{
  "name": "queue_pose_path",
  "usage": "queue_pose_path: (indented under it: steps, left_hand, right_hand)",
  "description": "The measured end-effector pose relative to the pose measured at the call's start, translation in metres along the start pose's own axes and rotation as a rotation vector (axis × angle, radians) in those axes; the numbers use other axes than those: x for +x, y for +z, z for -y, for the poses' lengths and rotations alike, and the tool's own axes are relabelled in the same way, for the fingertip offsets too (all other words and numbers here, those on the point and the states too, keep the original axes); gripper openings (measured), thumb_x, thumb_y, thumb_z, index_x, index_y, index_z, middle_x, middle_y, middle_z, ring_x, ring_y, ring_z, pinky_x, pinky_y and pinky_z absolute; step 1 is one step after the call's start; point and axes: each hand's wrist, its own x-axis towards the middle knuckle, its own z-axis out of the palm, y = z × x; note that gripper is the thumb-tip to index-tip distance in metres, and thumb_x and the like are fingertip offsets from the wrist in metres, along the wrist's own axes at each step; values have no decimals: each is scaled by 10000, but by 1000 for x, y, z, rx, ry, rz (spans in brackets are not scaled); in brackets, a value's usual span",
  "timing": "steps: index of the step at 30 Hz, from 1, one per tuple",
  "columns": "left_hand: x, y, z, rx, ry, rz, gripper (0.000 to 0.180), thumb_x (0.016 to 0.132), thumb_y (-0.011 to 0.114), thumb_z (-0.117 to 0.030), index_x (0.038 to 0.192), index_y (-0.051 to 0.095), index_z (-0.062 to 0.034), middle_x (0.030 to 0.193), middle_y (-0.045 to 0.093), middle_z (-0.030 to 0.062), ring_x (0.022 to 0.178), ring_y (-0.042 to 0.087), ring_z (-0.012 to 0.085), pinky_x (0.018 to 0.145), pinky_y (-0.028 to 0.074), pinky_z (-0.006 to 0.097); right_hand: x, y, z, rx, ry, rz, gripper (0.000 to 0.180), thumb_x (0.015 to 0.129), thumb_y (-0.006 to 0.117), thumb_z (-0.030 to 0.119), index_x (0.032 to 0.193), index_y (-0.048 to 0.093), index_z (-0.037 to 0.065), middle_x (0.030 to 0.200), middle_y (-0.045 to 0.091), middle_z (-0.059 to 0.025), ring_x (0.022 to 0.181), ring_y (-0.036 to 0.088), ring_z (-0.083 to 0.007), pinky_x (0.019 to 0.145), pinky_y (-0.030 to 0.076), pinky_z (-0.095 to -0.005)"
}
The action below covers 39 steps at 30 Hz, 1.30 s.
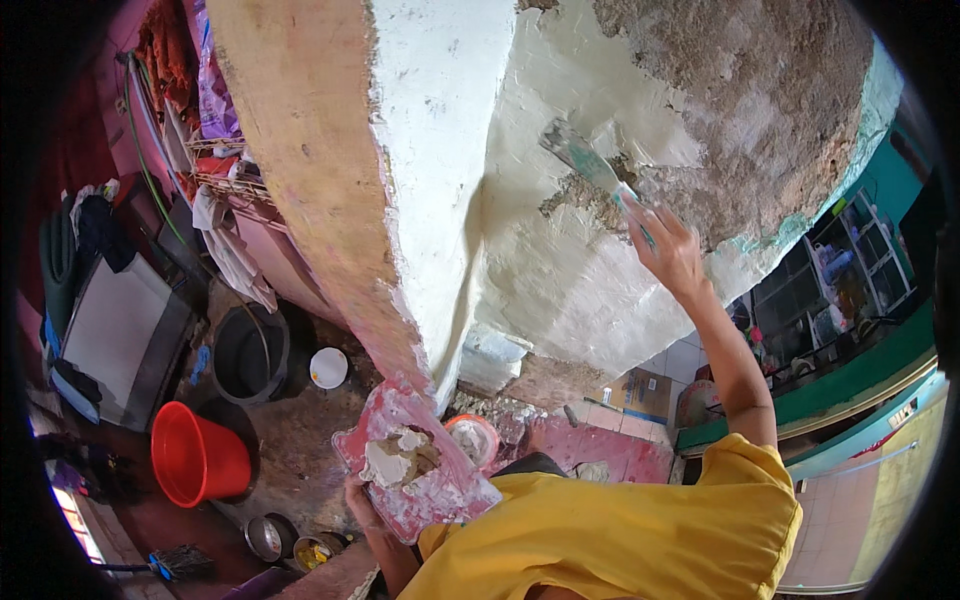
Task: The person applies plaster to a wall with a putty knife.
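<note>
My right hand (668,248) is closed round the handle of a putty knife (585,157), its flat blade against the wall. Under and around the blade, wet cream plaster (560,270) meets a patch of rough, bare brown wall (750,110). Low at my left side, my left hand (362,503) grips the edge of a pinkish-red board (455,485) smeared with white. A heap of pale plaster (395,458) lies on that board. Most of the left hand's fingers are hidden beneath it.
A smooth white wall strip (430,120) borders a tan wall (310,150). On the floor at left stand a red bucket (200,455), a black tub (248,355) and a white lidded pail (328,368). Behind the board is a small bucket (472,440). Shelves (850,265) line the right.
</note>
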Motion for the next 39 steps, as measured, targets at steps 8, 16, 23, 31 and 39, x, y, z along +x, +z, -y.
queue_pose_path:
  steps: [8, 16, 23, 31, 39]
  left_hand:
    - [7, -12, 5, 91, 109, 93, 229, 749, 457, -136, 920, 548, -13, 945, 578, 64, 861, 538, 179, 813, 410, 315]
    - [-18, 21, -6, 225, 172, -48, 335, 753, 460, -157, 1027, 550, 15, 1020, 569, 95, 928, 540, 201, 838, 420, 333]
    - [-26, 54, -62, -76, -162, 149, 306, 779, 444, -182, 979, 549, 26, 921, 601, 144, 784, 606, 229, 753, 494, 350]
    - [4, 46, -73, 151, -309, 114, 283, 803, 500, -185, 991, 549, 20, 924, 616, 124, 784, 612, 218, 748, 499, 338]
    - [-11, 48, -76, 47, -244, 141, 330, 797, 474, -211, 1026, 540, 18, 950, 605, 131, 824, 599, 235, 784, 478, 352]
  right_hand:
    - [2, -23, -18, -72, 30, 76, 403, 711, 626, 86, 1105, 568, 151, 715, 544, -51, 487, 541, -188, 406, 455, -292]
    - [-38, -81, 5, 298, 410, 266, 276, 711, 662, 66, 976, 594, 26, 872, 638, -100, 703, 611, -133, 632, 470, -251]
    - [-6, -89, 104, 830, -143, 770, 345, 652, 709, 148, 965, 611, 42, 767, 623, -92, 620, 566, -220, 555, 434, -285]
    - [0, -24, 135, 1034, -216, 768, 318, 640, 707, 116, 948, 634, 79, 722, 604, -106, 580, 562, -235, 521, 429, -290]
    - [-21, 3, 170, 1267, -61, 809, 255, 694, 685, 147, 936, 639, 80, 817, 636, -119, 692, 624, -244, 600, 480, -285]
